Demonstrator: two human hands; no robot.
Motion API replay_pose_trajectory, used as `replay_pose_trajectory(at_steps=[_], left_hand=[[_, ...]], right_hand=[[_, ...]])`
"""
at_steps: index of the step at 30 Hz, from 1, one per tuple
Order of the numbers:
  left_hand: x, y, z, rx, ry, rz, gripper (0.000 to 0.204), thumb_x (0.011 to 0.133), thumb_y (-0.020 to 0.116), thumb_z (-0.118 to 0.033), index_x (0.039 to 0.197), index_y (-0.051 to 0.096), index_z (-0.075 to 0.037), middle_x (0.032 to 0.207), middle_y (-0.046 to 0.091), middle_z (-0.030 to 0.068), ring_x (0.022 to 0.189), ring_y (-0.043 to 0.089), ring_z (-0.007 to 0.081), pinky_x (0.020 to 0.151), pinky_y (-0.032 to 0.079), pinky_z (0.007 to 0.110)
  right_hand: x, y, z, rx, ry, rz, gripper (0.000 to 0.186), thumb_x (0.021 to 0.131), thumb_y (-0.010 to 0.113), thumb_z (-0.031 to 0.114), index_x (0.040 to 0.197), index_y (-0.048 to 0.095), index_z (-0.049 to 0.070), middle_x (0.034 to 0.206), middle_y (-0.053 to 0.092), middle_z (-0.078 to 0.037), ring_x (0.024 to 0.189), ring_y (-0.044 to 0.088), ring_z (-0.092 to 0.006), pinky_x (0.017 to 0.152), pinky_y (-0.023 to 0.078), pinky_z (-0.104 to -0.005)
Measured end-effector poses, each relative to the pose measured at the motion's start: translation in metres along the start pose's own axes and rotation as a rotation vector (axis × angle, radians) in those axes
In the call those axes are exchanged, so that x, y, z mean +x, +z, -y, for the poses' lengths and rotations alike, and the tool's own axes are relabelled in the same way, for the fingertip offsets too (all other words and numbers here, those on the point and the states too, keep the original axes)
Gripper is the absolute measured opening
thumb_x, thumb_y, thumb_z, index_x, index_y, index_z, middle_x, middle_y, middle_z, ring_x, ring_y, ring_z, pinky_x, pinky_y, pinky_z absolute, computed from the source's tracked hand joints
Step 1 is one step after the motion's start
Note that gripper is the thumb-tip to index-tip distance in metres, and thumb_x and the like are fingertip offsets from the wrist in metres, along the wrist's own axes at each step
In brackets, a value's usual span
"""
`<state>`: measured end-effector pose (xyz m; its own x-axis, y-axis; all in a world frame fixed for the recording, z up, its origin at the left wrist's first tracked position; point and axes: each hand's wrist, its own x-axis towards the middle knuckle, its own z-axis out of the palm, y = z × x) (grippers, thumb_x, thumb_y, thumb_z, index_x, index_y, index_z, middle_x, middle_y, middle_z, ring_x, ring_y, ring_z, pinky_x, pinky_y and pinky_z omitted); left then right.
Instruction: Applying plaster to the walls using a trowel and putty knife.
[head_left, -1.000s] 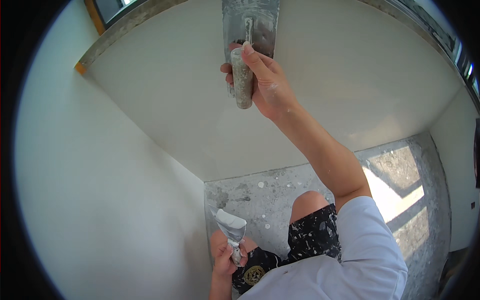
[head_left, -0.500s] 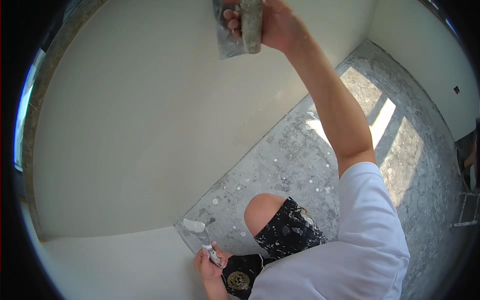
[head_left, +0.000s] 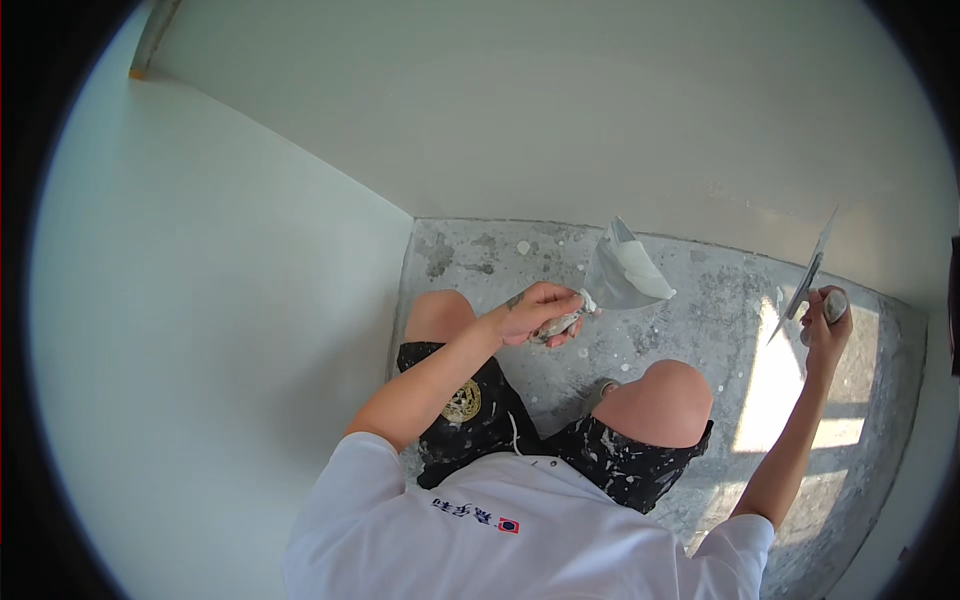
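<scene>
My left hand (head_left: 540,314) is closed round the stained handle of a putty knife (head_left: 606,284), held out in front of my knees. On its wide metal blade sits a lump of white putty (head_left: 640,266). Off to the right, my right hand (head_left: 828,325) grips the thick round handle of a plastering trowel (head_left: 806,276). The trowel's thin flat blade is seen nearly edge-on, near the base of the far wall and not visibly touching it. The two tools are well apart.
A smooth pale wall (head_left: 520,130) runs across the far side and meets a white wall (head_left: 200,300) in a corner at the left. The grey concrete floor (head_left: 480,250) is spotted with white splashes. Sunlight patches (head_left: 770,400) lie at the right. My bent knees are close below the hands.
My right hand has brought the trowel down from high on the wall and out to the right. My left hand has raised the putty knife in front of me. The view has swung left.
</scene>
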<state>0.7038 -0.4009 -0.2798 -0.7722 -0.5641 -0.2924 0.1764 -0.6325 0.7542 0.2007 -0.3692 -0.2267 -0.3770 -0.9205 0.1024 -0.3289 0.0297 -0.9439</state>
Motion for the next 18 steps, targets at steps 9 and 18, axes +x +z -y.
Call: replay_pose_trajectory(at_steps=[9, 18], left_hand=[[0.076, 0.007, 0.026, 0.001, -0.102, 0.258, 0.041, 0.104, 0.049, -0.031, 0.119, 0.059, 0.005, 0.078, 0.061, 0.0062, 0.054, 0.054, 0.0117, 0.048, 0.041, 0.025], [0.111, 0.045, -0.033, 0.639, 0.244, -0.161, 0.028, 0.103, 0.05, -0.022, 0.112, 0.059, 0.003, 0.078, 0.061, 0.0079, 0.057, 0.056, 0.0142, 0.053, 0.045, 0.027]], right_hand=[[0.001, 0.15, -0.004, 0.541, 0.142, 0.571, 0.019, 0.086, 0.073, 0.015, 0.097, 0.062, 0.004, 0.084, 0.065, -0.005, 0.072, 0.063, -0.0146, 0.064, 0.053, -0.0302], [-0.014, 0.143, -0.04, 1.242, 0.747, 0.072, 0.027, 0.092, 0.066, 0.03, 0.094, 0.066, 0.003, 0.083, 0.07, -0.009, 0.07, 0.069, -0.0191, 0.067, 0.058, -0.0354]])
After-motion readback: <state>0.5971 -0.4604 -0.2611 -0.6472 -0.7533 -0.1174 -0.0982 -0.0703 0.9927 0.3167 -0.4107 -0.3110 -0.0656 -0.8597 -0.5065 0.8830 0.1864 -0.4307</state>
